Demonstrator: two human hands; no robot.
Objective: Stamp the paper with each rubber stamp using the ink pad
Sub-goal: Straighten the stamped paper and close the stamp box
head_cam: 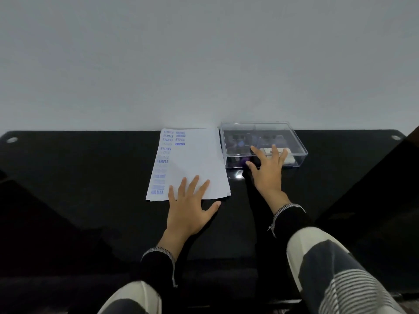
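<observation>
Right now your left hand (188, 207) lies flat with its fingers spread, the fingertips resting on the near edge of the paper (197, 162) and the thumb out to the side on the black worktop (79, 177). The paper is a small stack of white sheets lying against the wall (204, 53), and its left side carries columns of blue stamp marks reading SAMPLE, FRAGILE and AIR MAIL.

Your right hand (268, 167) reaches forward with straight, spread fingers laid over the near part of the clear plastic box (297, 141), which stands just beside the paper on its right, also against the wall. Nothing is pinched in that hand as far as you can see. Through the box walls dark shapes show that may be the rubber stamps (238, 142), though the view is too dim to tell them apart. A white item with dark lettering (288, 156) sits in the box under your fingers, possibly the ink pad. A small purple thing (244, 160) shows by your thumb at the box's near left corner.

Both sleeves are black with pale stitched cuffs.
</observation>
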